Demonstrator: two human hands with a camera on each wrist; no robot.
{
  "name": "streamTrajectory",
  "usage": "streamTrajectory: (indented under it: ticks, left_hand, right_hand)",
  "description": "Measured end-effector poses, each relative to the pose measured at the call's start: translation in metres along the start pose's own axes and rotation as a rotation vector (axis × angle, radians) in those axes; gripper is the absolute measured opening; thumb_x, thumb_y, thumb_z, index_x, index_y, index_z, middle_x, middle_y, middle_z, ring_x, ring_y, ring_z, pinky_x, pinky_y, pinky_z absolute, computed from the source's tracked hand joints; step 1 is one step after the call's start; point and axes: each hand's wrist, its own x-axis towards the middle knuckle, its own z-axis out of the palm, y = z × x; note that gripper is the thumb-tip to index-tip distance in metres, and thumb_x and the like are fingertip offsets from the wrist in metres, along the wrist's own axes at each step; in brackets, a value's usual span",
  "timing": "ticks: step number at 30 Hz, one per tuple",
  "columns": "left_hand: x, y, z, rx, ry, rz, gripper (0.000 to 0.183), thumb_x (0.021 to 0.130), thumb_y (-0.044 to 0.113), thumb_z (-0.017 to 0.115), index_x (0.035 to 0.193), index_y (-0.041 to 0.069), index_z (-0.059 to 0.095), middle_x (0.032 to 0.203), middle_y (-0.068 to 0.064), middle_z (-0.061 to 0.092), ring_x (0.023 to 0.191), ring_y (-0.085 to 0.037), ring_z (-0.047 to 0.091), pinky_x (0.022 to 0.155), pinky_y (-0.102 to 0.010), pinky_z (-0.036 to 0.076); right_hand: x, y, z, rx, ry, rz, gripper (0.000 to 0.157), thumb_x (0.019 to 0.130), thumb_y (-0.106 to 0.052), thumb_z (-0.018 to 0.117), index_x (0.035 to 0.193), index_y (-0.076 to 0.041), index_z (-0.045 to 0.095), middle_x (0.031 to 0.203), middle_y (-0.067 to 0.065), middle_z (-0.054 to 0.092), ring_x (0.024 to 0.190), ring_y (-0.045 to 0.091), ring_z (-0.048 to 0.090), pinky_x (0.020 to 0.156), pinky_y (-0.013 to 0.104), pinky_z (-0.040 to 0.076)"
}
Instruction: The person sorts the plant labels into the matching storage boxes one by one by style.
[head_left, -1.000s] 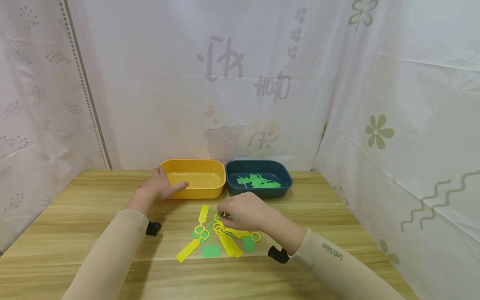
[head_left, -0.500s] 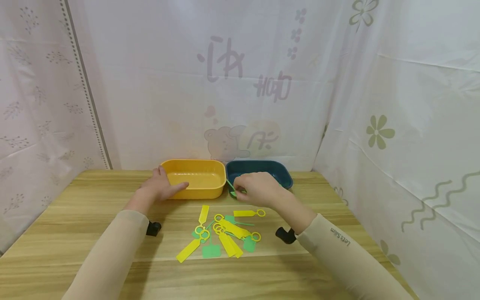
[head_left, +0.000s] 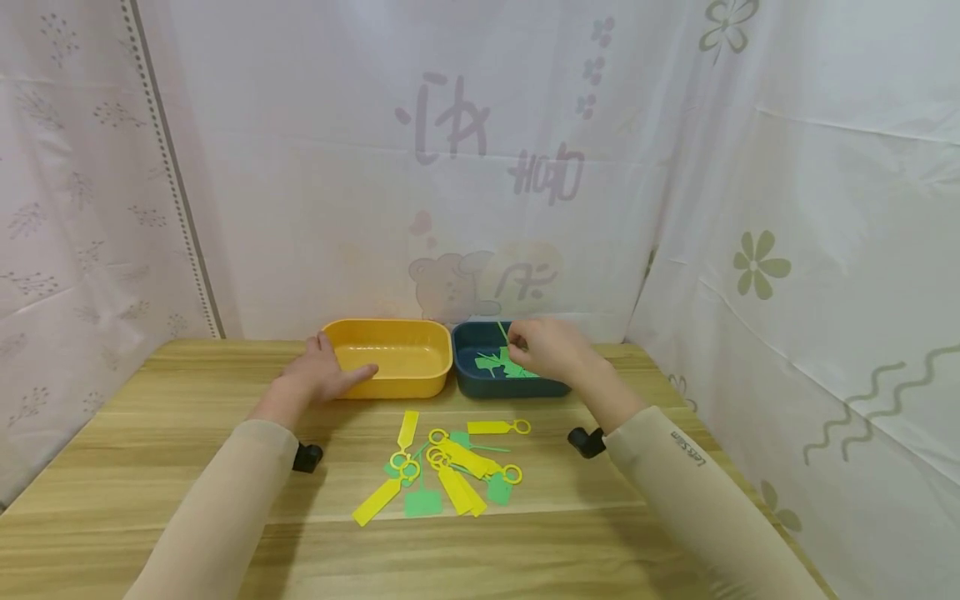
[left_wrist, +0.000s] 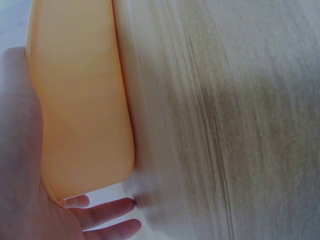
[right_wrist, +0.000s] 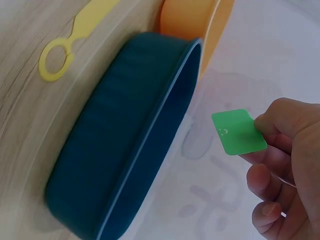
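Green tag (right_wrist: 237,132) — pinched in right hand (right_wrist: 302,155), seemingly above blue bin (right_wrist: 120,115).

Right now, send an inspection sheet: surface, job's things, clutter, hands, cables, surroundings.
Surface: light-brown wood-grain table.
Job's things: yellow ring-ended plastic-looking strip tags and green flat plastic-looking stemmed tags lie mixed, some overlapping; a yellow-orange rounded rectangular bin stands left of a dark-blue rounded rectangular bin, which holds more green tags.
Clutter: nothing seen.
Hands: left hand rests against the yellow-orange bin's left end; right hand pinches a single green tag above the dark-blue bin.
Cables: nothing seen.
Surroundings: pale printed curtain behind and at both sides.
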Motion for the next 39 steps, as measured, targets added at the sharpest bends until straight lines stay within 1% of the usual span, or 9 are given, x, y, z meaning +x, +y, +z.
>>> streamTrajectory:
  ticks: [5,7,9,12,15,22,29,36,39]
  left_hand:
    - [0.002,-0.001,0.002,-0.002,0.0,-0.003,0.143,0.095,0.095,0.036,0.164,-0.02,-0.012,0.174,-0.046,0.001,0.134,-0.066,0.054,0.111,-0.072,0.049]
    - [0.001,0.0,0.002,-0.007,-0.001,-0.005,0.143,0.095,0.095,0.037,0.164,-0.02,-0.012,0.174,-0.046,0.002,0.134,-0.066,0.054,0.112,-0.072,0.049]
    - [0.0,0.001,0.001,-0.011,0.0,-0.004,0.143,0.095,0.095,0.037,0.164,-0.02,-0.012,0.174,-0.046,0.002,0.135,-0.067,0.054,0.112,-0.072,0.049]
    - [-0.001,0.003,0.0,-0.013,-0.002,-0.003,0.144,0.094,0.096,0.037,0.165,-0.02,-0.011,0.174,-0.046,0.002,0.135,-0.067,0.054,0.111,-0.072,0.05]
    - [-0.002,0.004,-0.001,-0.009,-0.007,0.002,0.144,0.094,0.096,0.037,0.165,-0.02,-0.011,0.173,-0.046,0.001,0.133,-0.067,0.055,0.11,-0.071,0.051]
    - [-0.005,0.006,-0.004,-0.016,-0.013,-0.001,0.14,0.097,0.092,0.039,0.165,-0.02,-0.011,0.174,-0.046,-0.001,0.132,-0.065,0.057,0.11,-0.07,0.052]
    - [-0.005,0.003,-0.003,-0.017,-0.015,-0.01,0.139,0.098,0.091,0.039,0.164,-0.02,-0.014,0.174,-0.046,-0.002,0.132,-0.065,0.057,0.11,-0.07,0.052]
    - [-0.005,0.003,-0.003,0.0,-0.021,-0.005,0.14,0.098,0.092,0.038,0.164,-0.021,-0.013,0.173,-0.047,0.001,0.126,-0.063,0.061,0.105,-0.068,0.055]
    - [-0.007,0.004,-0.004,-0.004,-0.018,-0.005,0.139,0.098,0.091,0.038,0.164,-0.021,-0.012,0.173,-0.047,0.0,0.127,-0.064,0.06,0.106,-0.069,0.054]
  right_hand:
    - [0.002,0.017,0.006,0.021,-0.014,0.057,0.017,0.106,-0.022,0.065,0.108,-0.011,0.077,0.101,0.004,0.078,0.082,0.019,0.066,0.082,0.041,0.06]
    - [0.003,0.022,0.008,0.01,-0.012,0.095,0.019,0.107,-0.024,0.066,0.114,-0.01,0.078,0.105,0.005,0.079,0.087,0.021,0.069,0.085,0.043,0.061]
    - [0.002,0.027,0.009,0.0,-0.004,0.142,0.024,0.108,-0.025,0.066,0.123,-0.009,0.077,0.11,0.006,0.079,0.093,0.023,0.072,0.088,0.045,0.062]
    - [-0.001,0.035,0.01,-0.013,0.013,0.209,0.031,0.11,-0.027,0.066,0.134,-0.008,0.072,0.117,0.009,0.078,0.099,0.026,0.074,0.09,0.048,0.062]
    - [-0.003,0.042,0.012,-0.011,0.02,0.241,0.034,0.11,-0.028,0.066,0.137,-0.008,0.071,0.12,0.01,0.078,0.102,0.028,0.074,0.09,0.049,0.062]
    - [-0.006,0.045,0.015,-0.023,0.003,0.242,0.035,0.108,-0.03,0.068,0.135,-0.009,0.073,0.116,0.007,0.079,0.101,0.025,0.075,0.09,0.047,0.063]
    - [-0.004,0.042,0.02,-0.02,-0.019,0.219,0.032,0.107,-0.03,0.068,0.131,-0.01,0.075,0.112,0.005,0.079,0.096,0.022,0.073,0.087,0.045,0.062]
    - [-0.006,0.027,0.026,-0.05,-0.027,0.163,0.031,0.107,-0.03,0.066,0.131,-0.012,0.076,0.114,0.004,0.078,0.097,0.021,0.073,0.085,0.043,0.062]
    - [-0.007,0.016,0.03,-0.057,-0.045,0.138,0.031,0.107,-0.031,0.066,0.131,-0.013,0.075,0.117,0.004,0.077,0.095,0.019,0.071,0.08,0.04,0.061]
